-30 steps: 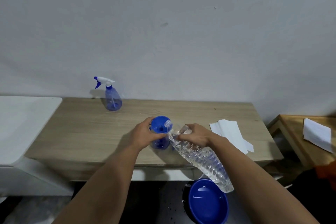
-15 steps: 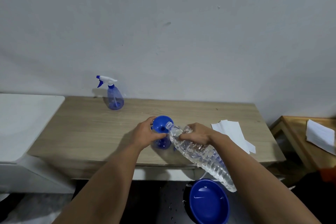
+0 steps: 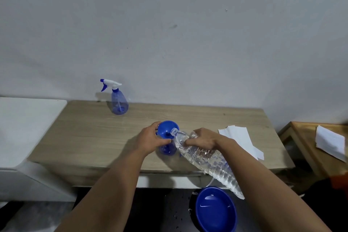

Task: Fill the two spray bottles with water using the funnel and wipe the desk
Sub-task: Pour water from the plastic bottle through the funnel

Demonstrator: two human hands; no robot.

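Plain room — wooden desk (image 3: pixel 90 137), bare wall (image 3: pixel 169 34)

Bkgd: plain grey-white wall (image 3: pixel 169 34), matte, a few small dark specks + one smudge near centre. Light-wood-grain desk (image 3: pixel 90 137) set flush against wall; white apron under its front edge. At desk's left edge: white cabinet (image 3: pixel 24 128), top approx. level w/ desk. Off desk's right edge: darker wooden side table (image 3: pixel 305 143). Floor (image 3: pixel 150 213) under front edge dark, w/ wet spots. Lighting even, soft; no window in view.
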